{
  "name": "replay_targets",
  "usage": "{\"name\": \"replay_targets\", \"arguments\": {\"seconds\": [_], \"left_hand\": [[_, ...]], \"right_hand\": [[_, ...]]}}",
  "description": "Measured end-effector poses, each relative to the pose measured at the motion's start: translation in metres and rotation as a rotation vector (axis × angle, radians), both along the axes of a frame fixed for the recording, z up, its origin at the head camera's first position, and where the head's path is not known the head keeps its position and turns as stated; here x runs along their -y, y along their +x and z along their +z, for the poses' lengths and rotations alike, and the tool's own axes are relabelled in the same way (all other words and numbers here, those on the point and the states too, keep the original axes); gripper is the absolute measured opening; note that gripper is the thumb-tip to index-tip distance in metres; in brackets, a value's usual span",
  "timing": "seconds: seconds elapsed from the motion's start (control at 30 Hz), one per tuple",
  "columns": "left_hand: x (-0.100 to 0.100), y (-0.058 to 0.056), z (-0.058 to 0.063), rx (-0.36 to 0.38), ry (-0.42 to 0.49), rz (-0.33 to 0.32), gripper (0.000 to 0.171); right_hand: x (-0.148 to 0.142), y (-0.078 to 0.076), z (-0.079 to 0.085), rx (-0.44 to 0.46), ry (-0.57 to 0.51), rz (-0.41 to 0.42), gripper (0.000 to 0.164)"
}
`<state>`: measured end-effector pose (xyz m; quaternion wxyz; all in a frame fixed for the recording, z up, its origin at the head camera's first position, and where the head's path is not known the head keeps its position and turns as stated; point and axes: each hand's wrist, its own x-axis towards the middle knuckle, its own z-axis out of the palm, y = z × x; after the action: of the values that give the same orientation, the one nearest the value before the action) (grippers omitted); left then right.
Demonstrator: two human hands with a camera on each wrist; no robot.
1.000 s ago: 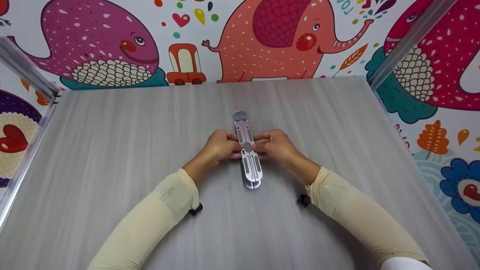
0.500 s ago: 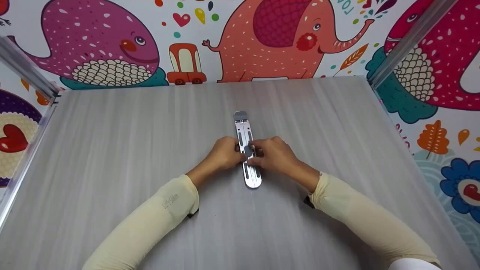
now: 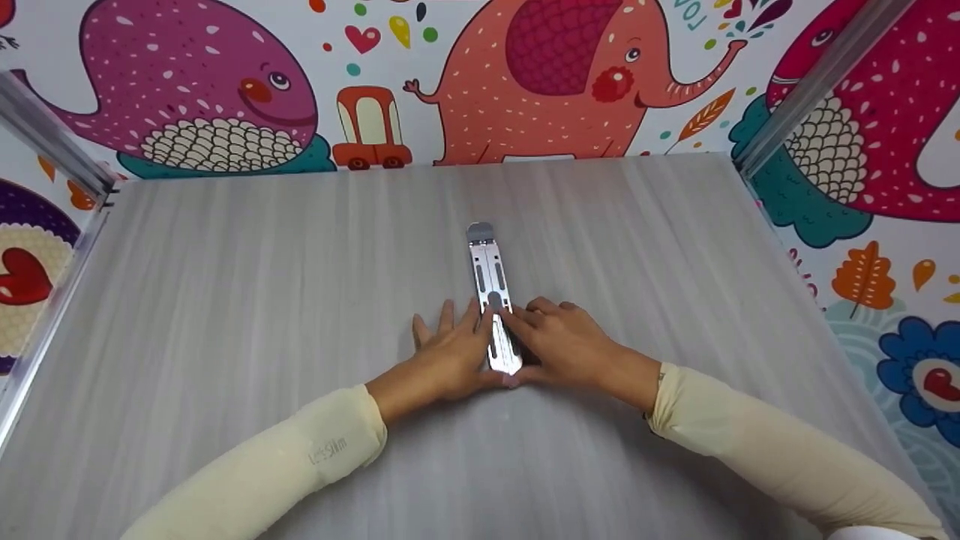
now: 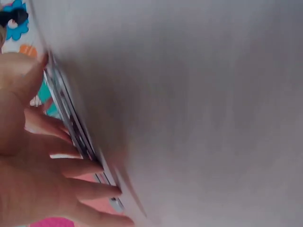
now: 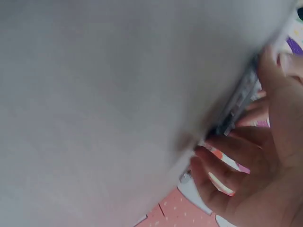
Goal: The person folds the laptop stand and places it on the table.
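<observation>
A folded silver metal laptop stand [image 3: 491,274] with grey pads lies lengthwise on the table, its hinged lip at the far end. My left hand [image 3: 446,360] rests along its left side, fingers straight and spread. The left index fingertip reaches the stand's middle and the thumb lies at its near end. From the right, my right hand [image 3: 570,341] mirrors this, index finger touching near the round pad and thumb at the near end. Both thumb tips meet there and cover the rounded tip. In the left wrist view the stand's layered edge [image 4: 71,113] runs past the fingers.
The grey wood-grain table [image 3: 262,262] extends around the hands. Behind it stands a wall with printed cartoon animals [image 3: 555,82]. Metal posts [image 3: 814,82] rise at the back corners, and a metal rail [image 3: 52,322] borders the left side.
Both hands have slid toward the near end of the stand, and their fingers have spread. The stand's two near-end layers, apart one second ago, now line up. The stand stays in place.
</observation>
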<state>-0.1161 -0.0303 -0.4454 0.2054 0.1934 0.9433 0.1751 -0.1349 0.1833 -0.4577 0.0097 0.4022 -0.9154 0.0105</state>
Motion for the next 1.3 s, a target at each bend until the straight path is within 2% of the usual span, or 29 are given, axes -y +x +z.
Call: {"name": "replay_targets", "arguments": {"seconds": [0.17,0.33,0.47,0.6,0.77,0.87,1.0,1.3], "left_hand": [[-0.006,0.003,-0.007,-0.063,-0.023,0.013,0.106],[-0.009,-0.003,-0.009,-0.06,-0.037,0.03,0.109],[-0.009,-0.011,-0.008,-0.045,-0.037,0.026,0.11],[-0.007,-0.024,-0.009,-0.033,-0.041,0.023,0.109],[-0.005,-0.041,-0.011,-0.058,-0.034,0.047,0.112],[-0.006,-0.046,-0.013,-0.067,-0.022,0.052,0.114],[-0.007,-0.048,-0.015,-0.058,-0.017,0.049,0.116],[-0.009,-0.047,-0.016,-0.1,-0.015,0.044,0.114]], "right_hand": [[0.002,0.001,-0.005,-0.067,0.013,0.026,0.097],[0.002,-0.003,-0.006,-0.087,0.003,0.028,0.097],[0.002,-0.008,-0.006,-0.089,-0.002,0.015,0.097],[0.003,-0.019,-0.005,-0.047,-0.005,-0.012,0.097],[0.005,-0.037,-0.003,-0.034,-0.023,-0.03,0.096],[0.004,-0.043,-0.003,-0.025,-0.027,-0.035,0.095],[0.003,-0.044,-0.003,-0.002,-0.028,-0.037,0.096],[0.005,-0.044,0.0,0.021,0.027,-0.049,0.098]]}}
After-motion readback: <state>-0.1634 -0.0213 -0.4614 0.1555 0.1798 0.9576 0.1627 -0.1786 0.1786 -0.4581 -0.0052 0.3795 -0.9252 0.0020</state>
